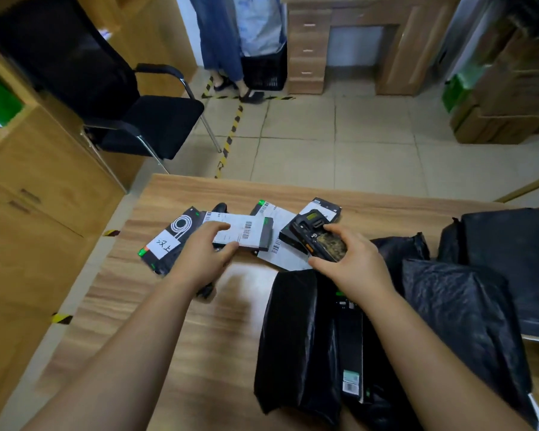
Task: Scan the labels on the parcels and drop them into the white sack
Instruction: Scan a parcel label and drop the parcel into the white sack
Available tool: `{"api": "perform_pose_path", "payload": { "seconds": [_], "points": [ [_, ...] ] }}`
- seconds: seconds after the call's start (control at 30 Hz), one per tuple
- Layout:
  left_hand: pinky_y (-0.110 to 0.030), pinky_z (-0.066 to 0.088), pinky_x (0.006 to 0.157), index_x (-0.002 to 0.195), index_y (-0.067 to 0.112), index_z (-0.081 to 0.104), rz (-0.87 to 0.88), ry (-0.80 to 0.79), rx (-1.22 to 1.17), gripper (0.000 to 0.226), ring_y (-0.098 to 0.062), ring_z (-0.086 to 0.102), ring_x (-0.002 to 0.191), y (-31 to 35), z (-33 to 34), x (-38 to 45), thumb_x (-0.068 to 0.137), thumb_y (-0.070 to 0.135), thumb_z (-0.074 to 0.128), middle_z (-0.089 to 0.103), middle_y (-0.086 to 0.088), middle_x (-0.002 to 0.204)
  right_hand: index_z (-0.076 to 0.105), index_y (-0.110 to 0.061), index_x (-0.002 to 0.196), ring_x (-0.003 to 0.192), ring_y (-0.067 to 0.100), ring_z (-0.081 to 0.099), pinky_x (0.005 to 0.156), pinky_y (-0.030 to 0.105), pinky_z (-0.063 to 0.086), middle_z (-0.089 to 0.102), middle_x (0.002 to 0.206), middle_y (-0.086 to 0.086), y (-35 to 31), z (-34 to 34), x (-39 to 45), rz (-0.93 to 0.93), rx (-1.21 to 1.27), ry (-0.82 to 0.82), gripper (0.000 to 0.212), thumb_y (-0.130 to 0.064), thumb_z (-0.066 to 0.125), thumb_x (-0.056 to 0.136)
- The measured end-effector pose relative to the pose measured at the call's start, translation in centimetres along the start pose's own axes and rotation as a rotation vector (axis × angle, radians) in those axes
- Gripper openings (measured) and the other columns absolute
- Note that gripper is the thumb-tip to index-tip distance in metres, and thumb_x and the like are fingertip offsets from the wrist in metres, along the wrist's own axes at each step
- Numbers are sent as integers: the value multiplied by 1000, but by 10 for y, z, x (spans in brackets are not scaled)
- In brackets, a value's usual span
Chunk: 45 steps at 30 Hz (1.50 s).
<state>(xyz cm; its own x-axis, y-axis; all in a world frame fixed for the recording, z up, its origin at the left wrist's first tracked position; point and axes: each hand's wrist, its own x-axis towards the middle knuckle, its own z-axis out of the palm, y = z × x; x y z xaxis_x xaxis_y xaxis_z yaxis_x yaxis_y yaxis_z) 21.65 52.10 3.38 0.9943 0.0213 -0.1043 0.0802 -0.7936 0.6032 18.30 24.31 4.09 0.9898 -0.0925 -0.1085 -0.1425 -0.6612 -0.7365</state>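
Two hands, left hand (204, 255) pinching flat labelled parcel (241, 233), right hand (347, 259) gripping blocky scanner (316, 236)

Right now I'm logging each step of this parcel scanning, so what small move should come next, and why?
Probably aim the handheld scanner in the right hand at the barcode label on the parcel that the left hand pinches by its near edge. That label faces up with its barcodes showing, and the scanner sits just beside it. No white sack is in view yet.
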Motion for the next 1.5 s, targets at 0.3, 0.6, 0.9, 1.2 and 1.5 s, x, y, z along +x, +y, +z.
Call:
{"api": "perform_pose_path", "payload": {
  "seconds": [0.3, 0.6, 0.9, 1.2, 1.5],
  "points": [
    [-34, 17, 115, 147, 18, 41, 56, -191, 249, 80, -25, 23, 144, -45, -3, 81, 78, 30, 80, 27, -4, 159, 59, -34, 130, 117, 10, 54, 94, 27, 43, 58, 128, -11, -9, 43, 14, 99, -26, 66, 66, -38, 85, 70],
    [-40, 33, 107, 145, 18, 36, 10, -276, 522, 109, -30, 36, 128, -59, 5, 102, 57, 57, 86, 43, -10, 133, 59, -34, 130, 115, 9, 54, 92, 25, 42, 59, 126, -12, -14, 47, 17, 113, -29, 108, 66, -37, 84, 70],
    [-33, 50, 66, 120, 13, 46, -211, -314, 290, 49, -28, 59, 88, -48, -9, 59, 79, 10, 72, 61, -10, 104, 58, -36, 131, 104, 2, 50, 89, 24, 41, 50, 114, -21, -17, 27, 4, 52, 0, 61, 65, -38, 83, 71],
    [-16, 49, 59, 111, 18, 52, -171, -59, -491, 33, -6, 69, 79, 19, -40, 1, 87, 9, 73, 71, 2, 101, 58, -38, 130, 107, 6, 54, 89, 29, 46, 55, 117, -16, -35, -23, -12, -80, 69, 59, 66, -40, 83, 69],
    [-13, 52, 60, 117, 15, 47, -54, 255, -826, 39, -8, 67, 91, 96, -79, -34, 88, 3, 69, 68, 1, 108, 56, -46, 123, 96, 6, 60, 83, 32, 53, 62, 110, -14, -86, -91, -44, -209, 53, -32, 65, -46, 82, 64]
  ]
}}
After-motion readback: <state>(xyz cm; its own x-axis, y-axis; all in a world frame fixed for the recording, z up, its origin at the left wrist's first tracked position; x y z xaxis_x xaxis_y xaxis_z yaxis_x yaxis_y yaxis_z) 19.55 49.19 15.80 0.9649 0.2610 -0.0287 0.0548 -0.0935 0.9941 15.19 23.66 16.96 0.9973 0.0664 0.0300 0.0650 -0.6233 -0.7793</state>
